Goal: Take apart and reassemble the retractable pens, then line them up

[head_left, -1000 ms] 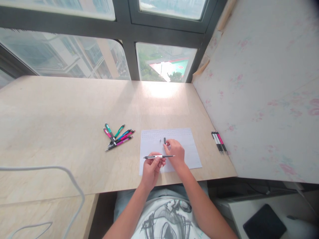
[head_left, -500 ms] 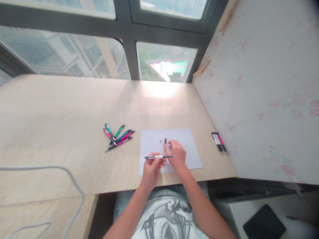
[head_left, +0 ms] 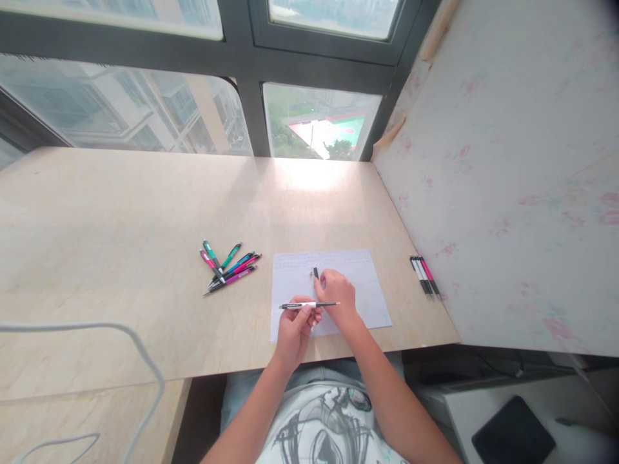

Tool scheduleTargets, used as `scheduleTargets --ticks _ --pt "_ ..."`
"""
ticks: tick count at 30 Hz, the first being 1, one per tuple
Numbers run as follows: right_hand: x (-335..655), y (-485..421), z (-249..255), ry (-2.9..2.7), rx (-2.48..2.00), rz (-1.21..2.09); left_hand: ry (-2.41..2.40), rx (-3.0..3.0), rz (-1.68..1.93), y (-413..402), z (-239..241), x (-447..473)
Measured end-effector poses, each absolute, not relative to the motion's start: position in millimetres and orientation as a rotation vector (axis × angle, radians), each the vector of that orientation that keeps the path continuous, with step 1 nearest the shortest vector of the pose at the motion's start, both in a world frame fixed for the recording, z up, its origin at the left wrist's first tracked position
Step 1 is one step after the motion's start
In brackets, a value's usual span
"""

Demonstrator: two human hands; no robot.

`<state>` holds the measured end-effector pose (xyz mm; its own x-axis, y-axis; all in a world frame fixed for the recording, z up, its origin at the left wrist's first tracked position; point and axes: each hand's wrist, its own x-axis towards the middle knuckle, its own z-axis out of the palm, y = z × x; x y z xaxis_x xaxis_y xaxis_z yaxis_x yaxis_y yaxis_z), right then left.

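Note:
My left hand [head_left: 296, 328] is closed around a white and black pen [head_left: 300, 306], held level above the paper. The pen's front is off, and its thin dark refill [head_left: 329, 303] sticks out to the right. My right hand [head_left: 339, 295] is just beyond it, with thumb and index finger at a short black pen grip [head_left: 316, 272]. The grip leans slightly to the left, its lower end against the fingers. Close to its left side lies a tiny dark pen tip [head_left: 311, 274]. Below both hands is a white sheet of paper [head_left: 370, 296] with faint lines of writing near its top.
Left of the paper, several colored pens [head_left: 232, 270] lie in a loose pile. Three pens [head_left: 425, 276] lie side by side by the wall [head_left: 507, 193]. A white cable [head_left: 130, 332] loops over the table [head_left: 120, 245] at left. Windows [head_left: 319, 122] stand behind.
My right hand has shifted slightly left, and the black grip has moved with it toward the tiny tip and tilted. The left hand and the pen have stayed in place.

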<state>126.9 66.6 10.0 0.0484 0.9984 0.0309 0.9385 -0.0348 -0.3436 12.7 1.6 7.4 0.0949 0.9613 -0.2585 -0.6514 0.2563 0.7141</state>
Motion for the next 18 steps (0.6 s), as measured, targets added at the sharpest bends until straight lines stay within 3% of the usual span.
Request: scheduleTargets --ticks 12,18 --pt "157.0 49.5 -12.8 -1.871 -1.889 0.225 0.816 0.475 1.28 0.0 8.7 13.8" --pt "160.1 52.7 -5.3 -1.724 -1.764 0.407 0.86 0.515 1.269 1.1 9.1 15.0"
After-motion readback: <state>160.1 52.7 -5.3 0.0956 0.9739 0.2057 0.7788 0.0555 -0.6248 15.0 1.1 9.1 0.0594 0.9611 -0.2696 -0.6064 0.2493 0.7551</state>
